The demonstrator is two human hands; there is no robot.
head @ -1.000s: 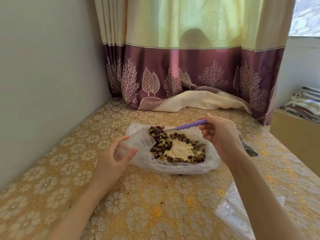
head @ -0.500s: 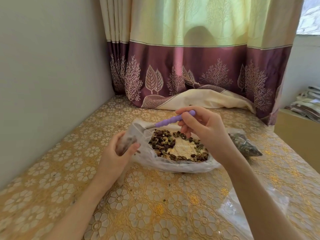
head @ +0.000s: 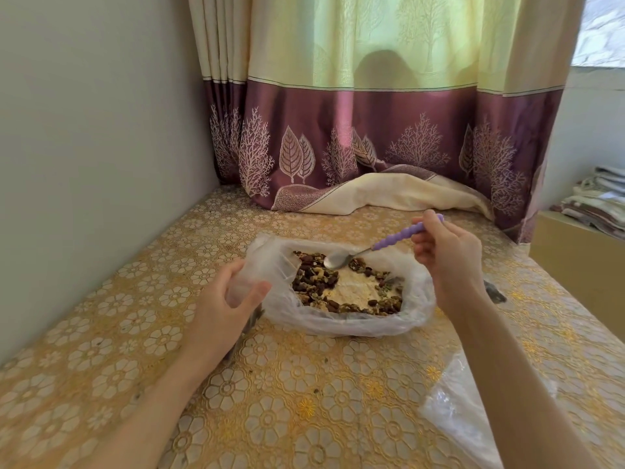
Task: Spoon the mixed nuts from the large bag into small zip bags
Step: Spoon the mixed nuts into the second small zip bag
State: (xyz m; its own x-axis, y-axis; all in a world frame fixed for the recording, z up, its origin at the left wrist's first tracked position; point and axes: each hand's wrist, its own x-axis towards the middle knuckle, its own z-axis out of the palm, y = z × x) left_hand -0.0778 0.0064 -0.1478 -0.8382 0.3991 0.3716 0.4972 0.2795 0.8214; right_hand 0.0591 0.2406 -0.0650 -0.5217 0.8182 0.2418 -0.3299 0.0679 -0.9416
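The large clear bag (head: 355, 324) lies open on the table, with mixed nuts (head: 314, 279) spread around a bare patch in its middle. My right hand (head: 446, 255) grips the purple handle of a spoon (head: 399, 239). Its metal bowl (head: 334, 259) looks empty and hovers over the nuts at the bag's far side. My left hand (head: 226, 299) holds a small clear zip bag (head: 248, 284) upright at the large bag's left edge. A few nuts show at the small bag's bottom.
A filled small bag (head: 495, 294) lies right of the large bag, partly behind my right wrist. Empty clear bags (head: 466, 411) lie at the front right. A grey wall runs along the left, a curtain (head: 372, 130) hangs at the back, and a box (head: 575, 262) stands beyond the table's right edge.
The spoon has come away from the small bag's mouth and swung right, back over the nuts in the large bag. My left hand keeps holding the small bag.
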